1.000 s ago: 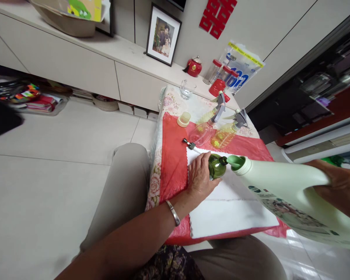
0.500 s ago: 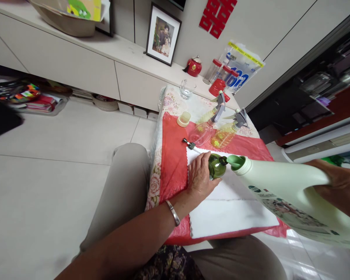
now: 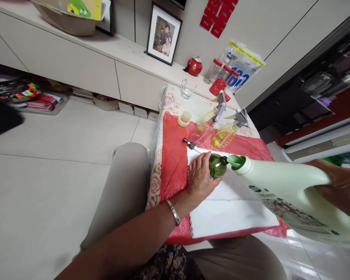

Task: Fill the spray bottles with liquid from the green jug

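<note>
My left hand [image 3: 201,173] is wrapped round a small dark green bottle [image 3: 217,166], tilted with its open neck to the right. The spout of a large pale green jug [image 3: 280,175] meets that neck. My right hand [image 3: 335,186] grips the jug's handle at the right edge, holding the jug tipped on its side. I cannot make out whether liquid is flowing. Beyond my left hand lies a black pump top [image 3: 189,143] with a thin tube. A translucent cap [image 3: 184,119] stands behind it. The white cloth [image 3: 221,219] spreads under the bottle.
Behind the bottle stand a pink spray bottle [image 3: 202,132] and a yellow spray bottle [image 3: 224,135]. A glass cup [image 3: 186,92] is at the table's far edge. On the ledge are a red pot [image 3: 194,67], a picture frame [image 3: 164,34] and a plastic bag [image 3: 242,66].
</note>
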{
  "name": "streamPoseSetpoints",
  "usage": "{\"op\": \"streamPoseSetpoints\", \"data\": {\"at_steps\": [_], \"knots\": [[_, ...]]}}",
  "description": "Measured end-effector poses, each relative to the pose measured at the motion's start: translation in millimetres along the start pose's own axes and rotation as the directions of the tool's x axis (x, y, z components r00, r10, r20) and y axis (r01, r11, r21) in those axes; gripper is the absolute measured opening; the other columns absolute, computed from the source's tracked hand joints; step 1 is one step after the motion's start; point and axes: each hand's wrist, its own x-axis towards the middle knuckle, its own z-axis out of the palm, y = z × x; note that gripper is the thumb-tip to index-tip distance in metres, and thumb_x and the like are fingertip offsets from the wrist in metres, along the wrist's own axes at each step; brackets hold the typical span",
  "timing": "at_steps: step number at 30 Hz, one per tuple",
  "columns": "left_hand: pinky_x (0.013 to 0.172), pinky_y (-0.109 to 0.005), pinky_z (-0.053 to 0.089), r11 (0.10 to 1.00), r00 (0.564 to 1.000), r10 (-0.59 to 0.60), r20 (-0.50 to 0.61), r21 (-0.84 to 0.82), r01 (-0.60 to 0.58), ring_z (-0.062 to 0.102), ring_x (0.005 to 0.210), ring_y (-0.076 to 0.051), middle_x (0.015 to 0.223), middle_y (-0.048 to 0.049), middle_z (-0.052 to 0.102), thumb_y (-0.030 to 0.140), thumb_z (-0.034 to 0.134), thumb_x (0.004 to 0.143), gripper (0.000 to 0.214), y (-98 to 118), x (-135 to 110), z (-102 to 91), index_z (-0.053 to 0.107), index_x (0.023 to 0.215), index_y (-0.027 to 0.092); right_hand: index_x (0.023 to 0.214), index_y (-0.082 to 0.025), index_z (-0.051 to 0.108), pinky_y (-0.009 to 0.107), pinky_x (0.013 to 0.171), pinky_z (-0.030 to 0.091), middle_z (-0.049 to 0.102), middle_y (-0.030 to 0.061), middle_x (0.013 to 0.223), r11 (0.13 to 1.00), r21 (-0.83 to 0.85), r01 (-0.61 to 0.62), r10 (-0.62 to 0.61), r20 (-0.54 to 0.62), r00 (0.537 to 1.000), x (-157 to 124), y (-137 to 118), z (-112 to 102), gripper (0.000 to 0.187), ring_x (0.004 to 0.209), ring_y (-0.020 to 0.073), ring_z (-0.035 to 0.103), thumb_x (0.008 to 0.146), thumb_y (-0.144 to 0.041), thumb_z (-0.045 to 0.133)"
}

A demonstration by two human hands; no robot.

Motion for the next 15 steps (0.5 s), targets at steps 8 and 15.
{"op": "streamPoseSetpoints", "data": {"at_steps": [8, 15], "knots": [[0.111, -0.051, 0.044, 1.000, 1.000, -0.007, 0.002, -0.010, 0.007, 0.050, 0.133, -0.033, 0.139, -0.0121, 0.054, 0.024, 0.087, 0.066, 0.091, 0.8, 0.4, -0.6, 0.034, 0.140, 0.024, 0.116, -0.041, 0.061, 0.029, 0.054, 0.043, 0.064, -0.0050, 0.071, 0.997, -0.055, -0.057, 0.062, 0.103, 0.993, -1.8, -4.9, -6.1, 0.044, 0.061, 0.0202, 0.063, 0.073, -0.047, 0.055], [0.111, -0.052, 0.043, 1.000, 1.000, 0.002, -0.001, -0.014, -0.002, 0.050, 0.133, -0.033, 0.139, -0.0120, 0.054, 0.023, 0.087, 0.065, 0.092, 0.7, 0.2, -1.0, 0.033, 0.141, 0.024, 0.113, -0.040, 0.063, 0.028, 0.047, 0.038, 0.061, -0.0041, 0.063, 1.000, 0.002, -0.013, 0.013, 0.044, 0.999, 2.8, 3.5, 0.5, 0.043, 0.050, 0.0197, 0.057, 0.070, -0.043, 0.060]]}}
